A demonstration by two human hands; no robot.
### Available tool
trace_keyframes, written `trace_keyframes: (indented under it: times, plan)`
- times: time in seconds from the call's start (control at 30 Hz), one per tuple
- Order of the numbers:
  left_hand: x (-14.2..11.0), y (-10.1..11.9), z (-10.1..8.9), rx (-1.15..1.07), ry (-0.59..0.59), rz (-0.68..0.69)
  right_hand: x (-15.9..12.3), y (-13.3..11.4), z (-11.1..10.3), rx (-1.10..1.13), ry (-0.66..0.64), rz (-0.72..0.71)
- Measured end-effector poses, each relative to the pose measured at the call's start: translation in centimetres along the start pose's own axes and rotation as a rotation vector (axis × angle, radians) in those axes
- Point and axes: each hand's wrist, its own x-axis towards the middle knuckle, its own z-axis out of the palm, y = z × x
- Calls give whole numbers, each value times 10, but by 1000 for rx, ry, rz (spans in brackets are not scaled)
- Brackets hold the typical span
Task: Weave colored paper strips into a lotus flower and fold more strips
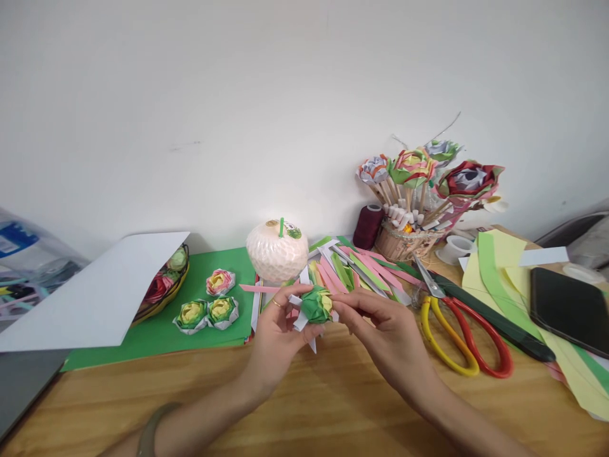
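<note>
Between my two hands, above the wooden table, is a folded paper flower [314,305] with green outer petals, a yellow inside and loose white flaps at its left and lower edge. My left hand [278,336] holds it from the left, fingers behind and thumb below. The fingertips of my right hand [380,327] pinch its right edge by a white flap. Left of my hands, three finished-looking paper flowers [222,311] sit on green paper [200,263]. Just behind the held flower lies a pile of coloured paper strips [349,270].
Scissors [457,330] with yellow and red handles lie to the right, beside a black phone [571,308] and paper sheets. A white round container [277,251], thread spool [368,227] and basket of paper flowers [412,241] line the wall. White paper [104,285] covers part of another basket.
</note>
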Motion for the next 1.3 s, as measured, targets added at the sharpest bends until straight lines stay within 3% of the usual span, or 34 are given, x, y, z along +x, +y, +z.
trace_keyframes:
  times: [0.27, 0.4, 0.57, 0.7, 0.83, 0.97, 1.3]
  plan:
    - [0, 3, 1, 16, -32, 59, 1, 3, 2, 83, 24, 9]
    - [0, 3, 0, 20, -47, 83, 3, 0, -1, 221, -50, 100]
    - [0, 3, 0, 8, -44, 119, 4, -1, -3, 240, -77, 186]
    - [1, 1, -2, -77, -89, -2, 2, 1, -4, 186, -71, 138]
    - [2, -3, -3, -321, -137, -152, 1, 1, -8, 105, 3, -11]
    - [2, -1, -2, -421, -163, -265, 1, 0, -8, -1, 42, -156]
    - [6, 2, -5, -508, -297, -505, 1, 5, -6, -126, -43, -226]
